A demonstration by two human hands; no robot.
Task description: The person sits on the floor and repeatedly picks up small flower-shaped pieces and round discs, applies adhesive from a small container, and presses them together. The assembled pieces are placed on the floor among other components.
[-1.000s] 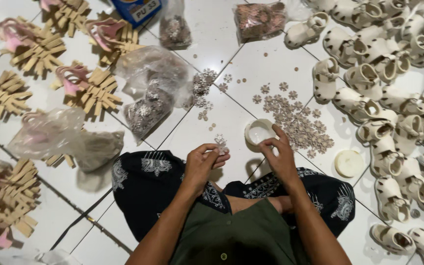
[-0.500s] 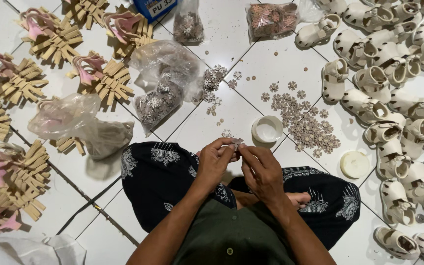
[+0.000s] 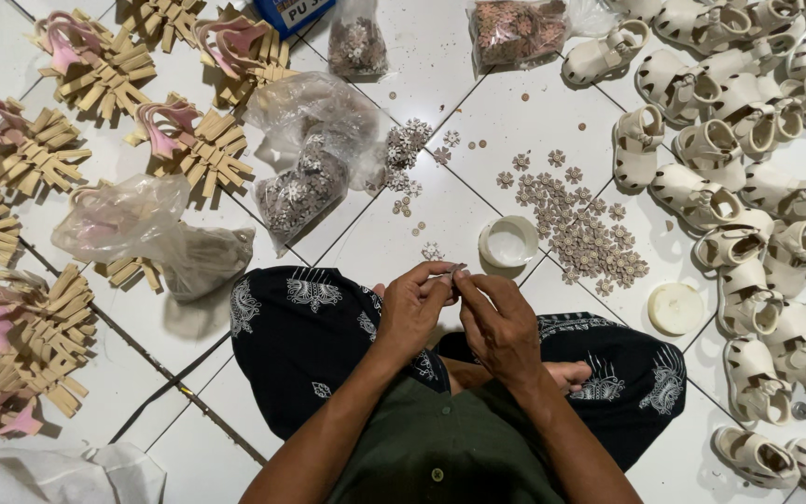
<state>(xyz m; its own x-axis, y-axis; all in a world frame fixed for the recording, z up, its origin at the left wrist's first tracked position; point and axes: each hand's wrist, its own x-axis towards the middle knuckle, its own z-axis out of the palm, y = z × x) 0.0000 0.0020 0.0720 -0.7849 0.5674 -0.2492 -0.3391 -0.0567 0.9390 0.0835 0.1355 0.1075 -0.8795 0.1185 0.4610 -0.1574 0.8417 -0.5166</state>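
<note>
A person is sitting cross-legged on a white tiled floor [image 3: 534, 103], working a small flower-shaped trim piece [image 3: 456, 272] between both hands just above the knees. The left hand [image 3: 412, 308] is pinching the piece from the side with its grip closed on it, while the right hand [image 3: 499, 322] is pressing thumb and forefinger against the same piece from the other side; its exact shape is too small to make out.

Judging by the spread, the job is looking far from finished: a loose pile of flat brown flower pieces [image 3: 582, 229] is lying just beyond the hands, next to a small round white pot [image 3: 508, 242] and its pale lid [image 3: 675, 308], and more are waiting in clear crinkled plastic bags [image 3: 314, 149] toward the floor's far edge. Rows of cream, smooth-looking child-size sandals [image 3: 757, 187] are crowding the floor's right side, none showing a flower from here. Along the left side, bundles of tan, ribbed strap pieces with pink linings [image 3: 95, 61] are fanning out in stacks. The person is wearing dark patterned trousers [image 3: 300, 336] and an olive shirt.
</note>
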